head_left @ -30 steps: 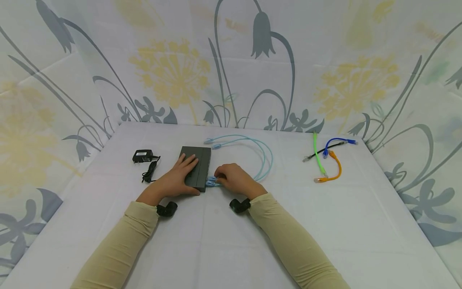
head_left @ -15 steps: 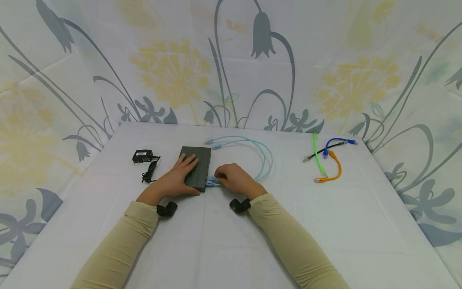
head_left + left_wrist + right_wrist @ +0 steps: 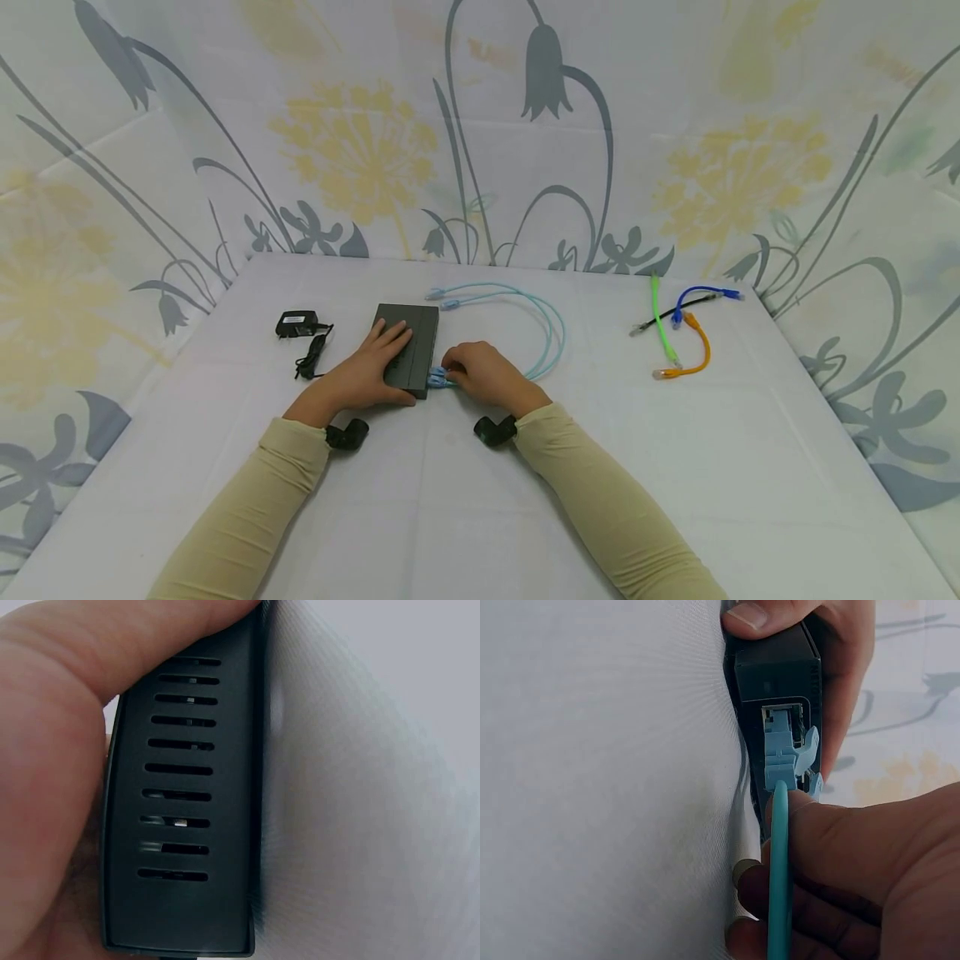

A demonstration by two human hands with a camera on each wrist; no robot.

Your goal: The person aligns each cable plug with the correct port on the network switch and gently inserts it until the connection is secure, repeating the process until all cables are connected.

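Note:
My left hand [image 3: 370, 367] rests on top of a dark grey network switch [image 3: 422, 333], fingers spread flat over it. In the left wrist view the thumb [image 3: 142, 634] lies across the slotted side of the switch. A light blue plug [image 3: 781, 754] sits in a port of the switch in the right wrist view. Behind it a second blue plug [image 3: 816, 784] is mostly hidden. My right hand [image 3: 486, 372], fingers curled, pinches the light blue network cable just behind the plugs; the exact grip point is hidden. One cable [image 3: 779, 862] runs across in front of its fingers.
The light blue cables [image 3: 555, 321] loop to the back, their free plugs [image 3: 442, 300] lying behind the switch. A black power adapter [image 3: 297, 324] lies at the left. Short green [image 3: 660, 321], black [image 3: 652, 321], blue [image 3: 699, 290] and orange [image 3: 705, 346] cables lie at the right.
My right hand has shifted slightly left toward the switch, and the cable loop has moved a little left with it. The left hand and the switch stay in place.

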